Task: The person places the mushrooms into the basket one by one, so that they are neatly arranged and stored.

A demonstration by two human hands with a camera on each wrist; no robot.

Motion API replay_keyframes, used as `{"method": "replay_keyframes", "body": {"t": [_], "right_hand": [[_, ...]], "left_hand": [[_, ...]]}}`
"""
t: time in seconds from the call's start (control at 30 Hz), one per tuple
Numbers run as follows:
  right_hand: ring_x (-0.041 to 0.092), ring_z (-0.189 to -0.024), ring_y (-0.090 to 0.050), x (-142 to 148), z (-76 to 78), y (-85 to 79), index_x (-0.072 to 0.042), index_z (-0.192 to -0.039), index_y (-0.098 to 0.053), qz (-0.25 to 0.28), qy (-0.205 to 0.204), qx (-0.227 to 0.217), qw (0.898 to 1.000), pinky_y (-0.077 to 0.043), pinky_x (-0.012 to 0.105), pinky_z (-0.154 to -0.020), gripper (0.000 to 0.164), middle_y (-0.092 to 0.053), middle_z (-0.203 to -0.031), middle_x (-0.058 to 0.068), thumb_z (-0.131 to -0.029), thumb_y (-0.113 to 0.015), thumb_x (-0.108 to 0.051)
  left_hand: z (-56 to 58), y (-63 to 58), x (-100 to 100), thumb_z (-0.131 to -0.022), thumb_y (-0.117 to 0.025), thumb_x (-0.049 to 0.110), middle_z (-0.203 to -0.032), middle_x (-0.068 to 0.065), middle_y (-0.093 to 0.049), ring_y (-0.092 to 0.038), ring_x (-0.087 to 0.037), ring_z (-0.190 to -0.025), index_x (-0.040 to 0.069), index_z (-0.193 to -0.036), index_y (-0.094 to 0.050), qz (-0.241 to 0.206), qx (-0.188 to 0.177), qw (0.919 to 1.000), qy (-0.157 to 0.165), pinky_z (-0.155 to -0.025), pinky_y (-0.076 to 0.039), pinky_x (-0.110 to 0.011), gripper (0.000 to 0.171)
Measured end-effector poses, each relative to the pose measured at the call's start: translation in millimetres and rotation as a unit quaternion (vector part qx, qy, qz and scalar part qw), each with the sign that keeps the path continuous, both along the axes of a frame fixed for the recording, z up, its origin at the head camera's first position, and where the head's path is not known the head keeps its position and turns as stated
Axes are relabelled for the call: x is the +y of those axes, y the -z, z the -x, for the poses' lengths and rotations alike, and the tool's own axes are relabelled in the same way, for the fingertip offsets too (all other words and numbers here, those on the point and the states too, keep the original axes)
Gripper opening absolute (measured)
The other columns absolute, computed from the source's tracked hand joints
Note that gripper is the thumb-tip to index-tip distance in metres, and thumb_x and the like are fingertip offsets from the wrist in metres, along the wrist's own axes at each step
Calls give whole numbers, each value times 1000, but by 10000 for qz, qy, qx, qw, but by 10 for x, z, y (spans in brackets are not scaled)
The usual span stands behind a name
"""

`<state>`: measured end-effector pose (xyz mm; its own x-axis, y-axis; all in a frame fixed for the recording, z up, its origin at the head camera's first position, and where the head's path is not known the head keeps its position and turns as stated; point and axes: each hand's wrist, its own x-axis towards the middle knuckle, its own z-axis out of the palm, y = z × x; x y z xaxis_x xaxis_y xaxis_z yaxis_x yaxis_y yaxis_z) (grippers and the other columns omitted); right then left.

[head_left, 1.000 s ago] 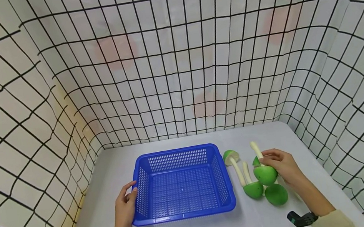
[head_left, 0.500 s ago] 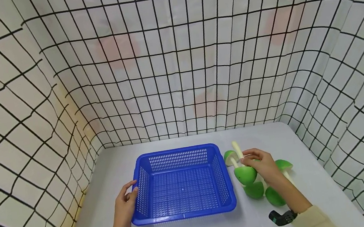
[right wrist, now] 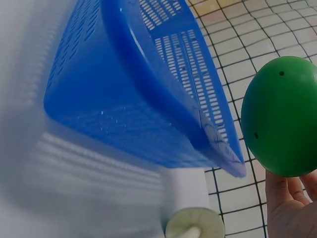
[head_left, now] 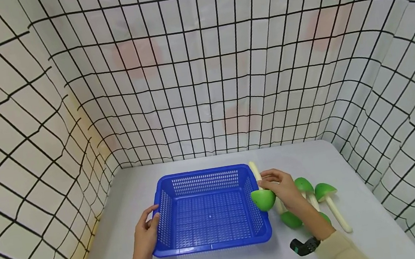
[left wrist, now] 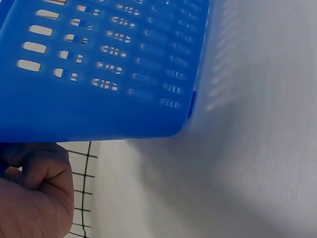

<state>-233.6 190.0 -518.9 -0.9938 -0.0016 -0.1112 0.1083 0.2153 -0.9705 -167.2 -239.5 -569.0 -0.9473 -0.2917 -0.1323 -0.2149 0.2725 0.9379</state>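
A blue plastic basket (head_left: 212, 247) with slotted walls sits on the white table, nothing in it. My left hand (head_left: 145, 235) grips its left rim; in the left wrist view the curled fingers (left wrist: 49, 171) are at the basket's edge. My right hand (head_left: 284, 189) pinches the pale stem of a toy mushroom (head_left: 263, 200), its green cap down and the stem pointing up. That mushroom overlaps the basket's right rim in the head view. In the right wrist view its dark-spotted cap (right wrist: 280, 119) appears beside the rim and hides part of the fingers.
Several more green-capped mushrooms lie right of the basket, partly behind my right forearm. One mushroom (head_left: 333, 204) lies farthest right, and another mushroom (head_left: 304, 185) rests nearby. A black wire grid (head_left: 201, 81) over white sheeting encloses the table at the back and both sides.
My right hand has carried the mushroom leftward, from above the other mushrooms to the basket's right rim. My left hand has kept its hold on the basket.
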Motion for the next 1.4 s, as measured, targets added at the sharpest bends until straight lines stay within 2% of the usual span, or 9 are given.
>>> {"method": "replay_keyframes", "body": {"t": [0.37, 0.53, 0.73, 0.9, 1.17, 1.4], "right_hand": [[12, -86, -66, -339, 38, 11, -3, -128, -65, 228, -232, 19, 9995, -55, 23, -73, 41, -71, -104, 7, -93, -77, -21], [12, -86, -67, -495, 50, 37, -3, -126, -65, 116, -338, 137, 9993, -56, 23, -75, 40, -71, -106, 11, -92, -78, -20], [13, -84, -68, -662, 75, 88, -3, -122, -66, 304, -368, 86, 9988, -56, 24, -73, 39, -73, -98, 8, -90, -79, -20], [12, -78, -68, -790, 82, 114, -2, -120, -66, 456, -439, 103, 9979, -54, 25, -66, 36, -73, -92, 5, -90, -79, -18], [14, -76, -71, -985, 79, 163, -5, -111, -70, 403, -405, -71, 9983, -55, 28, -66, 27, -76, -92, 6, -89, -79, -17], [12, -75, -70, -1151, 84, 242, -5, -111, -69, 298, -533, -90, 9981, -54, 29, -62, 29, -76, -93, 8, -88, -80, -20]], "left_hand": [[9, 10, -23, -108, -55, 35, -85, -7, -61, -59, -18, -74, 28, -144, -55, -120, -64, 9999, 2, -60, -50, -27, 37], [10, 11, -31, -108, -55, 33, -99, -18, -68, -64, -21, -77, 27, -146, -53, -323, -51, 9994, 64, -63, -54, -29, 39], [0, 10, -35, -108, -55, 34, -114, -25, -69, -67, -25, -82, 27, -148, -50, -471, -81, 9988, 119, -66, -56, -31, 41], [5, 9, -25, -108, -54, 34, -117, -26, -69, -68, -26, -84, 27, -147, -51, -525, -77, 9985, 120, -66, -56, -31, 40], [6, 26, -18, -108, -54, 36, -124, -26, -68, -69, -26, -89, 26, -149, -50, -493, -7, 9987, 137, -68, -56, -31, 42], [-11, 8, -2, -107, -54, 37, -128, -26, -66, -70, -26, -91, 26, -148, -51, -395, 21, 9992, 105, -71, -58, -33, 42]]}}
